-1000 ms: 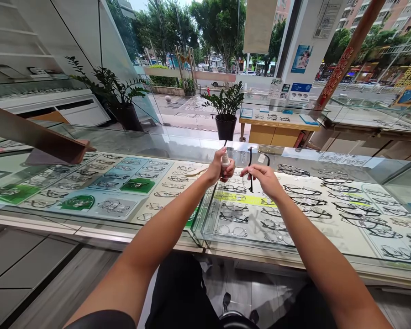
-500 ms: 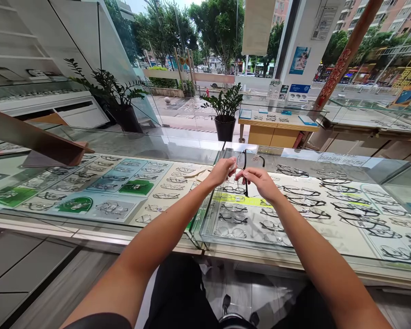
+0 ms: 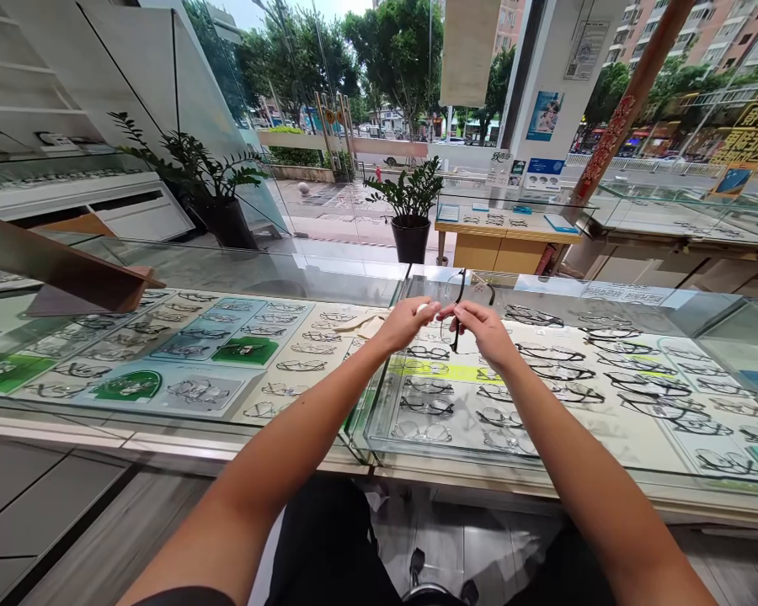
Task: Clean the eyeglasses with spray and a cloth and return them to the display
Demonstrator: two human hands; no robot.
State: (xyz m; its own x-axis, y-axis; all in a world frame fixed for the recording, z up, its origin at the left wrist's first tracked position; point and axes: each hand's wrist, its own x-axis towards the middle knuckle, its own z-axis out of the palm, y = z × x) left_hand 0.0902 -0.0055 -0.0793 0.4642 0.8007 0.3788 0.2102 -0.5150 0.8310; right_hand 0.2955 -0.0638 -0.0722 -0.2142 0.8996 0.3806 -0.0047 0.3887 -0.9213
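Above the glass counter, my right hand (image 3: 485,332) pinches a pair of dark-framed eyeglasses (image 3: 461,288), held with the frame turned on its side. One dark temple arm curves off to the right behind the frame. My left hand (image 3: 408,324) is closed just left of the glasses, its fingertips close to the lens side. A small white bit shows between its thumb and fingers, too small to name. Whether the left fingers touch the lens cannot be made out. A beige cloth (image 3: 361,326) lies on the counter beyond my left wrist.
Under the glass counter (image 3: 328,268), rows of eyeglasses (image 3: 552,352) fill the display on both sides. A brown slanted stand (image 3: 110,282) is on the left. Beyond are potted plants (image 3: 410,240), a wooden display table (image 3: 505,248) and windows.
The glasses have tilted and shifted slightly right in my right hand. My left hand's fingers have moved a little against the frame's left side. The view has shifted slightly.
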